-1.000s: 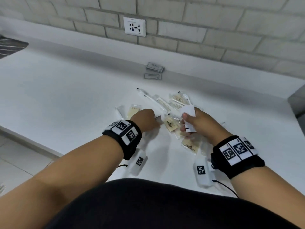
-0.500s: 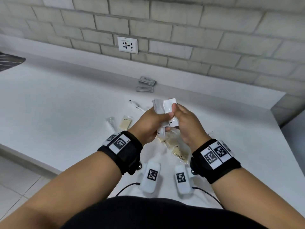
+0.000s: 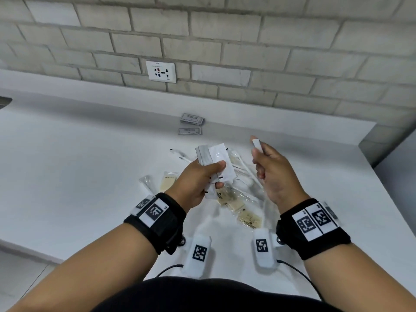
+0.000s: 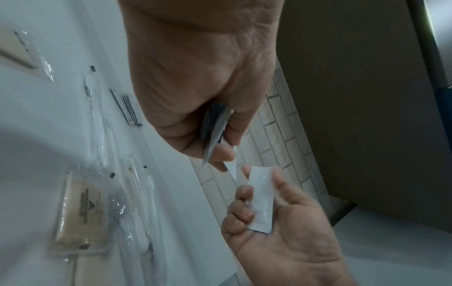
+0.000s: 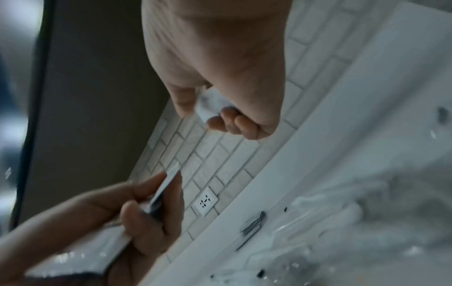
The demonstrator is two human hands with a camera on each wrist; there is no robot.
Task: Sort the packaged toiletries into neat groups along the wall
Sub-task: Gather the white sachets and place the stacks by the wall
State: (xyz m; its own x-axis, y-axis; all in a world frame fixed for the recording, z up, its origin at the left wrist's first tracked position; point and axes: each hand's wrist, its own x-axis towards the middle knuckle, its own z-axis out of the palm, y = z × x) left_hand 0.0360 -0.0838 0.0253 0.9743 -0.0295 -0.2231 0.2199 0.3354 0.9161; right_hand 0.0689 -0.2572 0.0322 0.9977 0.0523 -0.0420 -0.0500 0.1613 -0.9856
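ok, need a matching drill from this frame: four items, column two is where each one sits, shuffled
Items
1. fanned white flat sachets
2. single small white sachet
3. grey printed flat packets
4. beige soap bars in clear wrap

Places
A. on the white counter, between the wrists
B. pinched in the right hand
C. gripped in the left hand
D. by the counter's back ledge, below the white wall socket

Pairs: 1-C, 2-B, 3-D, 4-A
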